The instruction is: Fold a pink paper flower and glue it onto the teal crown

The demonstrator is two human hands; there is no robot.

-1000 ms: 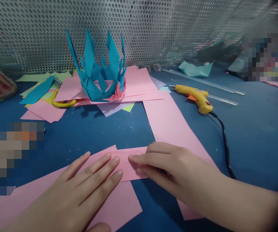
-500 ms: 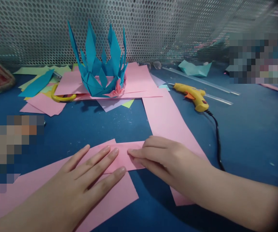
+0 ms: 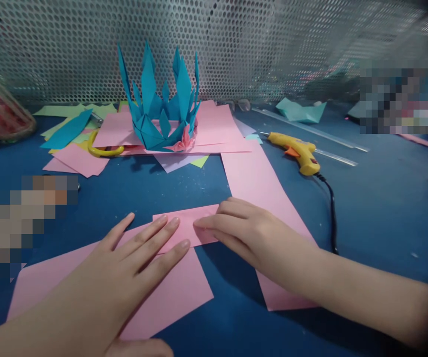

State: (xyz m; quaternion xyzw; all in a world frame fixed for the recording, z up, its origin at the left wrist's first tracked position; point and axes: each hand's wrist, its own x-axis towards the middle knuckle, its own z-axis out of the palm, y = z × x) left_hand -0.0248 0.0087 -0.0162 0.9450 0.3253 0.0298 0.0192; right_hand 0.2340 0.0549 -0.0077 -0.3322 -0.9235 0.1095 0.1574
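My left hand (image 3: 132, 263) lies flat with fingers spread on a folded pink paper piece (image 3: 184, 228) and on a larger pink sheet (image 3: 172, 297) beneath it. My right hand (image 3: 254, 233) rests on the right end of the same folded piece, its fingers stretched out and pressing down along the fold. A long pink paper strip (image 3: 258, 183) runs under my right wrist toward the back.
A blue folded-paper crown (image 3: 161, 109) with a small pink paper flower (image 3: 184, 141) stands on pink sheets at the back. Yellow scissors (image 3: 100, 148) lie left of it, a yellow glue gun (image 3: 297, 151) with a black cord to the right. A perforated metal screen (image 3: 236, 44) closes the back.
Both hands have slid slightly away from me along the folded pink piece, which now lies flatter. The view has shifted a little.
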